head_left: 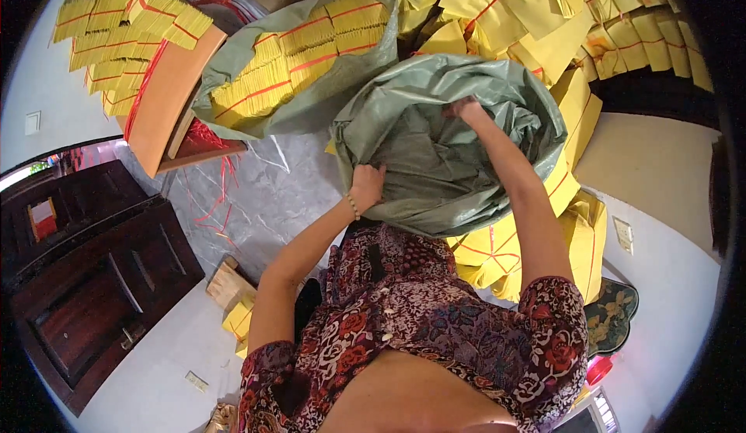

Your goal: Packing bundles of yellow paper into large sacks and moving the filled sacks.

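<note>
A large green woven plastic sack (435, 169) stands in front of me with its wide mouth facing up. Its rim looks rolled outward, and the inside shows only crumpled sack wall. My left hand (367, 184), with a beaded bracelet at the wrist, is closed on the near left part of the rim. My right hand (465, 110) reaches over the mouth and is closed around a fold of the sack's inner side toward the back. The fingertips of both hands are partly hidden by the sack.
Another green sack (326, 83) beyond is packed with bundles of yellow paper tied in red. More yellow bundles (128, 29) sit on a wooden table (175, 83) at the left. Big yellow packets (513, 13) pile up behind and to the right. A dark wooden door (109, 301) stands left.
</note>
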Demonstrator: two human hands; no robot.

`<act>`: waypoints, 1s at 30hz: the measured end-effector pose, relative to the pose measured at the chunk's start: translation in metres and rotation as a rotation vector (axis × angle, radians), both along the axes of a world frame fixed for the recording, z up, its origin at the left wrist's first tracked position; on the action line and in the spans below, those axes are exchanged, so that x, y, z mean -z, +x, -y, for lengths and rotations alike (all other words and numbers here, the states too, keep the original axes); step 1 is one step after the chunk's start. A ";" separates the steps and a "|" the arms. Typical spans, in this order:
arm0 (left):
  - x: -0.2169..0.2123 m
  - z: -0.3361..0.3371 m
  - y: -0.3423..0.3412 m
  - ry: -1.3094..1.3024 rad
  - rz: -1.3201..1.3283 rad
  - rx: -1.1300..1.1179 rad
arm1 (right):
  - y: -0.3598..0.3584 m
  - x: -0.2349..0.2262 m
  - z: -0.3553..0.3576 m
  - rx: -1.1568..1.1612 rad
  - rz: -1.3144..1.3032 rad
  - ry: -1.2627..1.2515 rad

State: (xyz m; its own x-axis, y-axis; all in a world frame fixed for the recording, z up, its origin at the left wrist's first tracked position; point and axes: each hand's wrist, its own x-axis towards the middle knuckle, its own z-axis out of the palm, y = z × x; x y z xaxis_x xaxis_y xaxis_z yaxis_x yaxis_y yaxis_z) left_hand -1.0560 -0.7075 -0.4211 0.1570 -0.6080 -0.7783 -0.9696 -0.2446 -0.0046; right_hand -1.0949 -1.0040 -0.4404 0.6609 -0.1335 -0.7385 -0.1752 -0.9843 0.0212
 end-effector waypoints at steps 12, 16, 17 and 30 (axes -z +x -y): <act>-0.035 0.018 -0.030 0.167 -0.234 0.178 | -0.182 0.028 -0.061 0.263 0.188 0.069; 0.000 -0.012 -0.028 0.261 -0.320 0.144 | -0.205 0.017 -0.027 0.441 -0.012 0.061; 0.000 -0.012 -0.031 0.264 -0.318 0.141 | -0.195 0.005 -0.028 0.315 -0.082 0.092; 0.028 0.029 -0.051 -0.517 -0.209 0.100 | -0.056 0.052 -0.032 0.290 0.234 0.075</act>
State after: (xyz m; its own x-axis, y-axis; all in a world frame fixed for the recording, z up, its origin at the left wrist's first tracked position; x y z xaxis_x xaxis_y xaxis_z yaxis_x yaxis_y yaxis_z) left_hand -1.1074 -0.7369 -0.4491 -0.0464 -0.9223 -0.3836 -0.9556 -0.0709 0.2859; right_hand -1.1508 -0.9723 -0.4926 0.7555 -0.2910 -0.5870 -0.4381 -0.8906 -0.1223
